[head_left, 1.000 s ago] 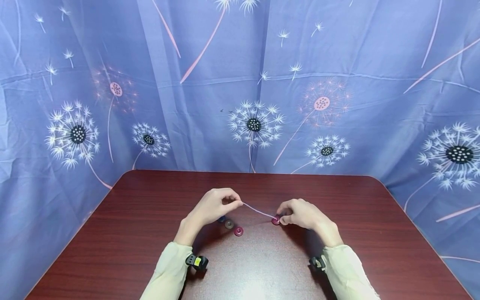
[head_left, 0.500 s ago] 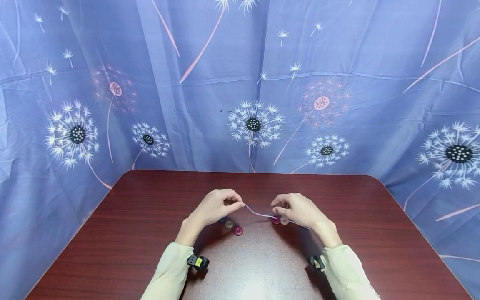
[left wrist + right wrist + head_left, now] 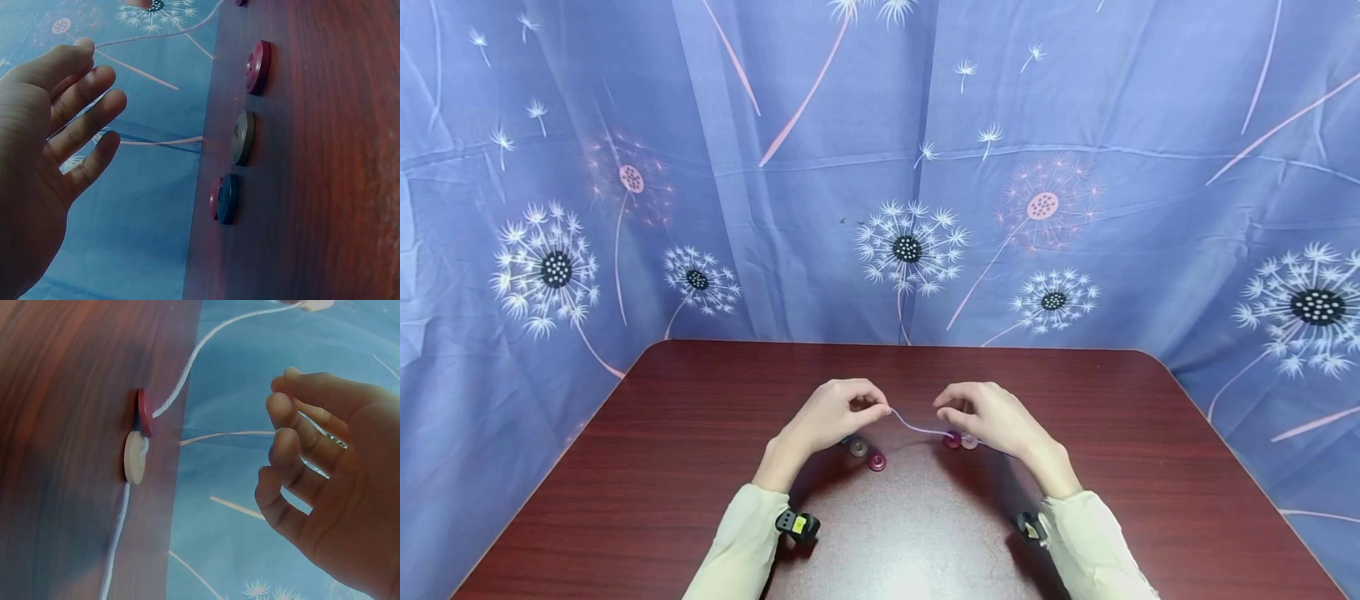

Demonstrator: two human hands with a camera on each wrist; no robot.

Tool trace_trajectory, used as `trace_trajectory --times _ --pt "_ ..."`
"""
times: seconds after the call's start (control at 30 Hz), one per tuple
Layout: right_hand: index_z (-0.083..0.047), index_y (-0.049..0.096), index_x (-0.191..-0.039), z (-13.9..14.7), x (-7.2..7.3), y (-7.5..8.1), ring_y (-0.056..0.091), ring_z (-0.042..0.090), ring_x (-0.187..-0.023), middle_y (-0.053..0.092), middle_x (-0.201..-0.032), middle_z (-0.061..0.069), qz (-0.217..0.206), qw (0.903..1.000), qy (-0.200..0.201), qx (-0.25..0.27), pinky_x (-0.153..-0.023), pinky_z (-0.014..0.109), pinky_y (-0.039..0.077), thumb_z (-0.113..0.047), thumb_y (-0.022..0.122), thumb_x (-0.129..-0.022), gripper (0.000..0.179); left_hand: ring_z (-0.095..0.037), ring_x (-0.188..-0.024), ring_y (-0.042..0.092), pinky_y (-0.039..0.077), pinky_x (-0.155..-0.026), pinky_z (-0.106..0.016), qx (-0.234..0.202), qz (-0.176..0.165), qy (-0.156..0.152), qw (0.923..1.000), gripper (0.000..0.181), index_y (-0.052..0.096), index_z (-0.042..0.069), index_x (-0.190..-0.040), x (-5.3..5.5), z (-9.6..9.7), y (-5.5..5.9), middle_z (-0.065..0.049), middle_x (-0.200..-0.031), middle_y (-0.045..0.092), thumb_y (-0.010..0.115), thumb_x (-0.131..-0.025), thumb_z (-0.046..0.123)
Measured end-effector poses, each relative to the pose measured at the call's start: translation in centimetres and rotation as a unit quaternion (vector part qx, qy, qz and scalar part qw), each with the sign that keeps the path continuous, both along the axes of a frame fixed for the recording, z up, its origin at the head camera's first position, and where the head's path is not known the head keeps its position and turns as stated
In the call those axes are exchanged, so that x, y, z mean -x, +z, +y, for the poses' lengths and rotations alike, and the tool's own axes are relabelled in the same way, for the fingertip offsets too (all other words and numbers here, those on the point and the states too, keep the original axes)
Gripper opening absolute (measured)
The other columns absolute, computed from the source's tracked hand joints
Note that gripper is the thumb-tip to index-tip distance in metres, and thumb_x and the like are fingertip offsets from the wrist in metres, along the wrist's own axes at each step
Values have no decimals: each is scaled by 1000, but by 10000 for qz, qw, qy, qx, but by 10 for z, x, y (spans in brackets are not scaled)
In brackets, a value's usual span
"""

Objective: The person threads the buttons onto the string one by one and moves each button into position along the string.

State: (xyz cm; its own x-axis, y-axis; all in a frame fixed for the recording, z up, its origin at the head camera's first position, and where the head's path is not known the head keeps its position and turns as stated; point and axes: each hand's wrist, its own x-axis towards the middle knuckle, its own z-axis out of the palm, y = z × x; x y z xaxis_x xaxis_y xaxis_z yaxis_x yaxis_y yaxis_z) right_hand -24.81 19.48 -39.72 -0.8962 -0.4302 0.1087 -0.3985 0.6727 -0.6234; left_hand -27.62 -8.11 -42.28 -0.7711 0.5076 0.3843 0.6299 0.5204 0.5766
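A pale lilac cord [image 3: 917, 429] runs from my left hand [image 3: 827, 412] down to the table. My left thumb and forefinger pinch its end, with the other fingers spread in the left wrist view. The cord passes through a dark red button [image 3: 144, 412] and a beige button [image 3: 133, 457], which overlap on the table. Past them the cord trails on under my right hand [image 3: 1000, 417]. That hand hovers above the two buttons, fingers loosely bent, holding nothing. Below my left hand lie a magenta button [image 3: 257, 67], a grey-brown button [image 3: 243, 139] and a blue button [image 3: 229, 199].
Another pinkish button [image 3: 214, 199] shows behind the blue one. The dark red-brown wooden table [image 3: 700, 383] ends at a blue dandelion-print cloth [image 3: 805, 250] hung behind it. Each wrist wears a black strapped camera [image 3: 797, 525].
My right hand has let go of the threaded buttons and risen away to the left, uncovering the beige button. The cord sags more; my left hand has barely shifted.
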Motion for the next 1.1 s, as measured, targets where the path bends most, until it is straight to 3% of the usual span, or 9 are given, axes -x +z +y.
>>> trace_trajectory --times 0.4,0.57,0.8,1.1 --pt "-23 71 -106 -10 -7 7 60 10 -44 72 -86 -1 235 9997 -72 96 -49 26 51 -23 66 -95 12 3 -74 58 53 -72 -22 -86 243 -143 9996 4 71 28 -87 0 3 1 19 -79 65 73 -90 31" --pt "-24 71 -105 -15 -9 8 58 9 -43 68 -86 -7 517 9986 -64 50 -46 25 49 -24 67 -95 11 3 -75 59 53 -73 -21 -106 214 -137 9996 5 71 29 -87 -1 3 1 21 -78 64 73 -90 32" --pt "-26 73 -101 -23 -9 7 55 0 -64 64 -86 -19 1477 9888 -82 -215 -66 23 46 -27 70 -92 10 3 -74 59 54 -72 -23 -153 299 -224 9992 4 71 28 -88 0 3 1 20 -79 64 73 -90 30" --pt "-27 73 -105 -32 -12 5 55 3 -71 66 -92 -18 1557 9877 -66 -103 -71 25 46 -30 71 -92 14 3 -75 58 53 -72 -24 -165 309 -283 9990 4 71 28 -89 -1 5 1 20 -79 64 74 -90 31"
